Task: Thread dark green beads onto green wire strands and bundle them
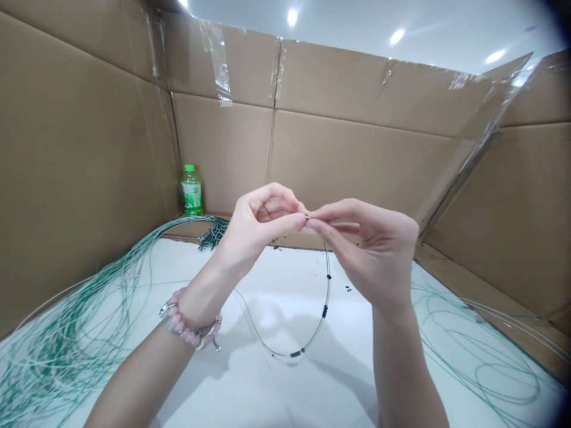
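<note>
My left hand and my right hand meet fingertip to fingertip above the white table. Thumb and forefinger of each are pinched together on a tiny part at the end of a thin cable; the fingers mostly cover it. From there the thin cable hangs in a loop below the hands, carrying several small black sleeves spaced along it. Another stretch of it passes behind my left wrist, which wears a pink bead bracelet.
A large tangle of green and white cables covers the left side, its dark-tipped ends bunched at the back. Looser green cables lie at right. Small black pieces dot the table. A green-capped bottle stands by cardboard walls.
</note>
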`<state>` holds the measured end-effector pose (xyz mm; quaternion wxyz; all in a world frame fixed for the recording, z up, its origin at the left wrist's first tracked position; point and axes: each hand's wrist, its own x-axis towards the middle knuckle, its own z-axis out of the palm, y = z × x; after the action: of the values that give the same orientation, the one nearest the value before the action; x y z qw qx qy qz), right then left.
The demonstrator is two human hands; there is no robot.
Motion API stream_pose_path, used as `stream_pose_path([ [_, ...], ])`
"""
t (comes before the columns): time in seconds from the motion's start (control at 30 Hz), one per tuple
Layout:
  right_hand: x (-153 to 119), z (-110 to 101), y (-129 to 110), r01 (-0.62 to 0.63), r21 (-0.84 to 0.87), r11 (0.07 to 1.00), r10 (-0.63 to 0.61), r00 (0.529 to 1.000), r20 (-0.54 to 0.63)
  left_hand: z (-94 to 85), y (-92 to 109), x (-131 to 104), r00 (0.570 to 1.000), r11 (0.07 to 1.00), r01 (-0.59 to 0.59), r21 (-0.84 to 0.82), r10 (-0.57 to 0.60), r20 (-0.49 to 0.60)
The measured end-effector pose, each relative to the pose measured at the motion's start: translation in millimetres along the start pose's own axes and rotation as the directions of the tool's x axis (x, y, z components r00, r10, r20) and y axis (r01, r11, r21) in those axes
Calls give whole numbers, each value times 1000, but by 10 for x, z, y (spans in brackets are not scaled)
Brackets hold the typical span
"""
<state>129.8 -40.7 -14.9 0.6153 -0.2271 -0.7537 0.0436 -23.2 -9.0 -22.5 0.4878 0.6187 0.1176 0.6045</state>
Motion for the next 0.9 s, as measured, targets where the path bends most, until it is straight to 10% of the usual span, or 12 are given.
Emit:
stream_pose_path([
  [0.9, -5, -49, -121, 49, -338, 940, -60, 998, -22, 120, 22, -84, 959, 935, -221, 279, 261, -112],
])
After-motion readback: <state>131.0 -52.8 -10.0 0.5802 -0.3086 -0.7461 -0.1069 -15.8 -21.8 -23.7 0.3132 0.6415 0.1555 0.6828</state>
